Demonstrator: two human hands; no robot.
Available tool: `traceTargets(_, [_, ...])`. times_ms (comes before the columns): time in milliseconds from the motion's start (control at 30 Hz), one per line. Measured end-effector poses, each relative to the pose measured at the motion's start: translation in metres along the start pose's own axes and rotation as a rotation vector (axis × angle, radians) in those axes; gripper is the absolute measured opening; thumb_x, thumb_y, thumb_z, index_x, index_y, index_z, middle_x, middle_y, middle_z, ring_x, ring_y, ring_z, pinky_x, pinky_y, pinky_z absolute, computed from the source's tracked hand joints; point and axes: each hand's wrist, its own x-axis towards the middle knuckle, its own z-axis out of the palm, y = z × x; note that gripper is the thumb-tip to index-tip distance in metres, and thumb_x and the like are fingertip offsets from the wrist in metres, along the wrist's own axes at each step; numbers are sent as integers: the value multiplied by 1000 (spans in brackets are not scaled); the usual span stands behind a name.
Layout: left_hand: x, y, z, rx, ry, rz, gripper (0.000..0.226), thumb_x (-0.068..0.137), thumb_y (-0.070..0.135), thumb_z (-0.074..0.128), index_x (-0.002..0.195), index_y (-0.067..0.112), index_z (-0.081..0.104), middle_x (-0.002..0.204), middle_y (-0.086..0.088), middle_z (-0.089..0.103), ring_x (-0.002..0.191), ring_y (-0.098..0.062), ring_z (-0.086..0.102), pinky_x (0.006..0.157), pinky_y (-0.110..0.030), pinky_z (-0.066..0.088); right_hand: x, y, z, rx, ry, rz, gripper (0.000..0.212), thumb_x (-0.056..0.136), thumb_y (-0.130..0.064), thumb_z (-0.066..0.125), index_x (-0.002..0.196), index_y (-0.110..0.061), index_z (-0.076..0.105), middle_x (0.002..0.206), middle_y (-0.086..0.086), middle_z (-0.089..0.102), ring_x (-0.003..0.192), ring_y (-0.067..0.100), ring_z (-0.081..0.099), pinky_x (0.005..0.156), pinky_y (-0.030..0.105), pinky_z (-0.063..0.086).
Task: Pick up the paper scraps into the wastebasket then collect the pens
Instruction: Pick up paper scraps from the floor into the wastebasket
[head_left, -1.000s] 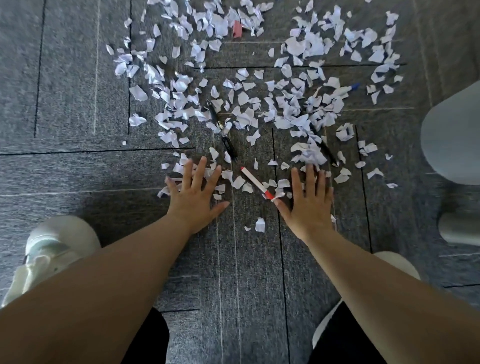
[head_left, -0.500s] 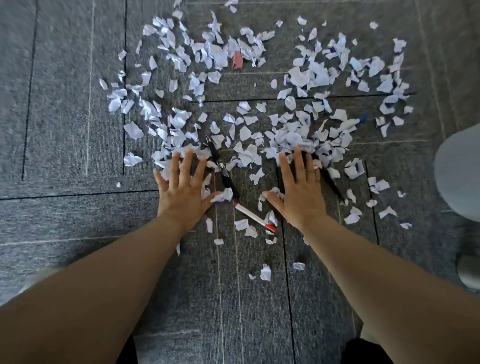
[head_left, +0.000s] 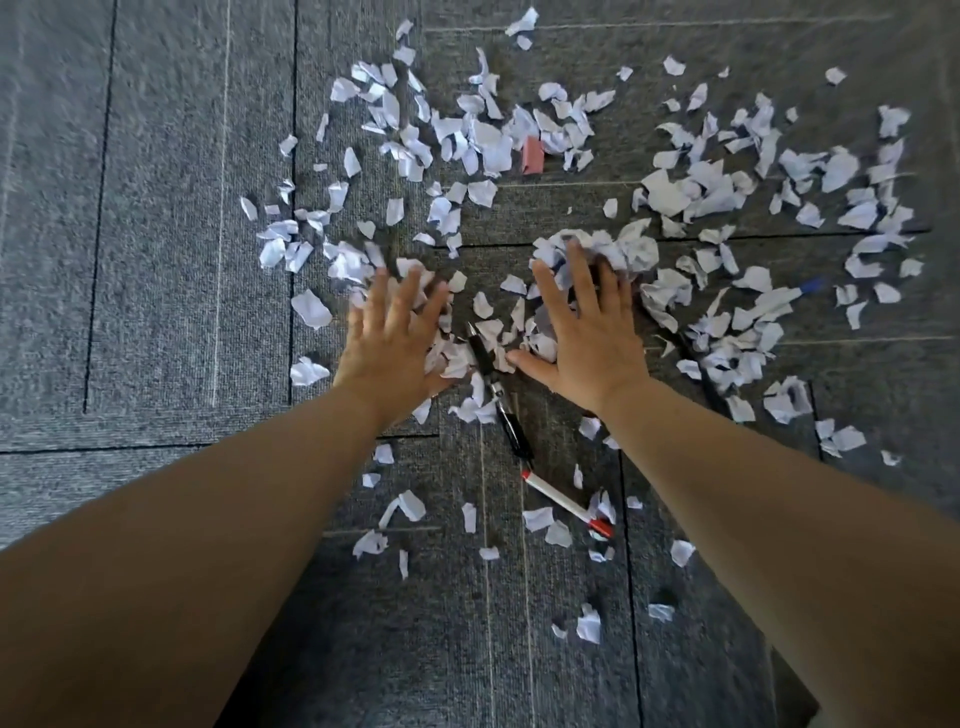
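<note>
Several white paper scraps (head_left: 488, 140) lie scattered over the grey carpet. My left hand (head_left: 392, 343) lies flat with straight fingers on scraps left of centre. My right hand (head_left: 584, 332) is flat too, its fingertips against a bunched heap of scraps (head_left: 618, 249). A black pen (head_left: 498, 392) lies between the hands, partly under scraps. A white pen with red ends (head_left: 566, 503) lies nearer to me. A blue-tipped pen (head_left: 802, 288) shows at the right, mostly covered by paper. No wastebasket is in view.
A pink eraser (head_left: 532, 154) sits among the far scraps. The carpet tiles (head_left: 156, 260) run to the left without paper. Loose scraps (head_left: 589, 626) also lie close to me, between my forearms.
Both hands slid forward away from me across the carpet, pushing scraps ahead into a heap. The red-ended pen and black pen now lie behind the hands. The grey object at right left the view.
</note>
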Motion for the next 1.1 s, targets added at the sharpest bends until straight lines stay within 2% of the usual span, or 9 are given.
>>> traceTargets(133, [-4, 7, 0, 8, 13, 73, 69, 93, 42, 39, 147, 20, 1, 155, -6, 0, 141, -32, -1, 113, -48, 12, 5, -9, -4, 0, -6, 2, 74, 85, -66, 34, 146, -31, 10, 156, 9, -4, 140, 39, -3, 112, 54, 3])
traceTargets(233, [-10, 9, -4, -22, 124, 87, 52, 87, 44, 46, 129, 13, 45, 128, -15, 45, 114, -36, 45, 94, -49, 42, -4, -16, -4, 49, 128, -91, 45, 87, -46, 49, 122, -17, 49, 134, 20, 41, 120, 44, 39, 97, 53, 38])
traceTargets(300, [-11, 7, -2, -60, 197, 98, 44, 82, 43, 49, 108, 9, 57, 107, -15, 55, 95, -34, 54, 79, -46, 50, -8, -17, -1, 51, 211, -163, 28, 85, -34, 56, 99, -10, 57, 109, 20, 56, 94, 39, 54, 78, 47, 49])
traceTargets(467, [-15, 8, -16, -154, 115, 1, 33, 94, 40, 41, 109, 12, 49, 106, -3, 52, 91, -16, 49, 66, -31, 45, -19, -8, -5, 157, 125, -240, 13, 90, -16, 55, 91, -3, 56, 86, 15, 55, 68, 31, 55, 49, 40, 50])
traceTargets(600, [-18, 14, -47, -70, 85, 17, 34, 96, 42, 35, 112, 14, 47, 103, -2, 57, 77, -15, 50, 55, -29, 41, -33, 14, -26, 208, 98, -208, 16, 96, -17, 45, 95, -3, 53, 88, 12, 54, 65, 27, 52, 51, 37, 42])
traceTargets(733, [-19, 41, -104, -14, 134, 69, 33, 97, 41, 32, 112, 15, 46, 103, -2, 58, 86, -21, 59, 59, -30, 43, -57, 42, -76, 232, 208, -179, 11, 92, -11, 55, 86, -2, 54, 77, 12, 53, 53, 21, 39, 47, 31, 29])
traceTargets(900, [-26, 117, -193, -145, 252, 207, 31, 97, 41, 35, 99, 14, 50, 92, -3, 58, 81, -22, 55, 61, -29, 37, -110, 89, -159, 257, 391, -70, 12, 84, -6, 63, 78, -2, 54, 70, 13, 55, 48, 26, 47, 44, 27, 28])
traceTargets(1000, [-37, 174, -239, -180, 376, 325, 28, 96, 40, 37, 88, 16, 49, 80, 1, 47, 73, -20, 51, 58, -28, 34, -156, 120, -210, 292, 518, -21, 11, 83, -7, 56, 74, -3, 53, 66, 12, 53, 48, 21, 39, 43, 27, 29])
traceTargets(1100, [-45, 233, -274, -238, 455, 435, 30, 96, 35, 42, 90, 8, 53, 84, -9, 56, 73, -26, 52, 58, -30, 34, -205, 154, -248, 302, 628, 52, 15, 86, -15, 50, 78, -4, 56, 72, 12, 58, 51, 27, 50, 45, 30, 37])
